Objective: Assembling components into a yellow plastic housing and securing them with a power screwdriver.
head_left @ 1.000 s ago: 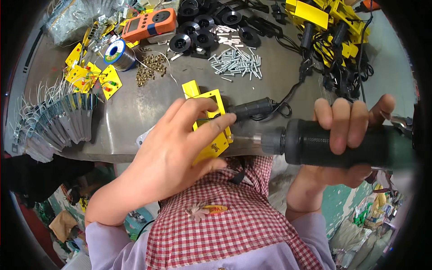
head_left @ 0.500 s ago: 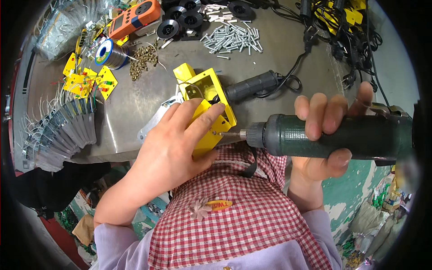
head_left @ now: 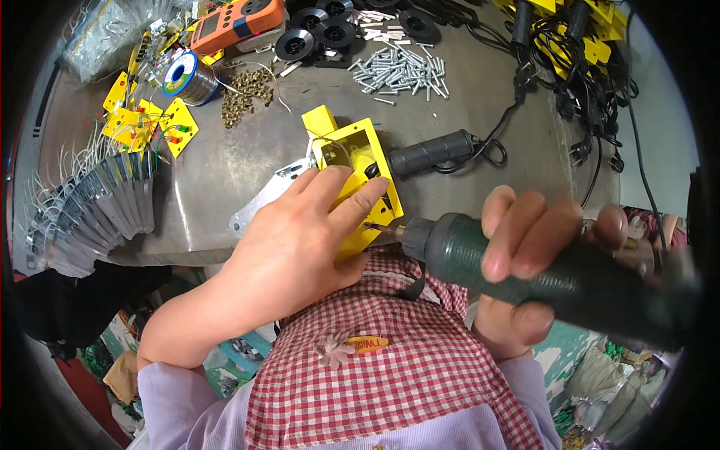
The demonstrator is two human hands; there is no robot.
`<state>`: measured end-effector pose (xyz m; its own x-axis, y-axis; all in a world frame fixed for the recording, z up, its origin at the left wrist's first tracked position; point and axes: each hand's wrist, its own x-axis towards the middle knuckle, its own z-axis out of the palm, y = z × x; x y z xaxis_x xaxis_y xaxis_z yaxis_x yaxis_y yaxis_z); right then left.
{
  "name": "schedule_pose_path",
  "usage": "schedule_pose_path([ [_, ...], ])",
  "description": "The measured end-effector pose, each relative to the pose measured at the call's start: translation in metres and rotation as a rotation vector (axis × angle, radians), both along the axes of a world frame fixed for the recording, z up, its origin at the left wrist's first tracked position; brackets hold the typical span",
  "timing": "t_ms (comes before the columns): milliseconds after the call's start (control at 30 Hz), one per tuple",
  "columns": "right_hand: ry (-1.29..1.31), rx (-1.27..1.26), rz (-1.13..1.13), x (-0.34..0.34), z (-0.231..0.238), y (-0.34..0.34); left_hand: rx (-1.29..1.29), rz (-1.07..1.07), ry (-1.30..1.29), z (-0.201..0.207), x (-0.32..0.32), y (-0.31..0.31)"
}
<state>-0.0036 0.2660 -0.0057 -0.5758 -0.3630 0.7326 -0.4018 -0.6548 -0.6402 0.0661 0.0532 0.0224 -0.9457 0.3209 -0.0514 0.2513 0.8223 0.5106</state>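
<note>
My left hand grips a yellow metal box at the table's near edge, its fingers over the lower panel and the thumb low at the side. The box's open side shows wires inside, partly hidden by my fingers. A black ribbed handle with a cord joins the box's right side. Wrapped round a dark green electric screwdriver, my right hand holds it tilted, bit pointing left. The bit's tip meets the yellow panel beside my left fingers; whether a screw sits there I cannot tell.
A pale metal plate lies left of the box. Farther off are loose screws, small brass parts, black spools, a solder reel and an orange meter. Black corded plugs heap at right, clear strips at left.
The screwdriver has tilted, its rear end dropping toward the lower right with my right hand. Its bit stays at the yellow panel. My left hand keeps its hold; the whole view has shifted slightly.
</note>
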Motion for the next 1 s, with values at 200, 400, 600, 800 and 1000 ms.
schedule_pose_path([
  [200,-0.091,0.037,-0.085,0.007,0.006,-0.01,0.004,0.05,0.055,-0.008,0.003,0.002],
  [400,-0.141,0.022,-0.076,0.003,0.005,-0.012,-0.015,0.066,0.076,-0.009,0.003,0.004],
  [600,-0.261,-0.06,-0.087,0.005,0.002,-0.012,-0.005,0.074,0.085,-0.009,0.003,0.006],
  [800,-0.29,-0.053,-0.074,0.0,0.002,-0.009,-0.006,0.085,0.083,-0.008,0.001,0.009],
  [1000,-0.502,-0.144,-0.155,-0.02,0.0,-0.003,-0.011,0.103,0.022,-0.003,0.003,0.004],
])
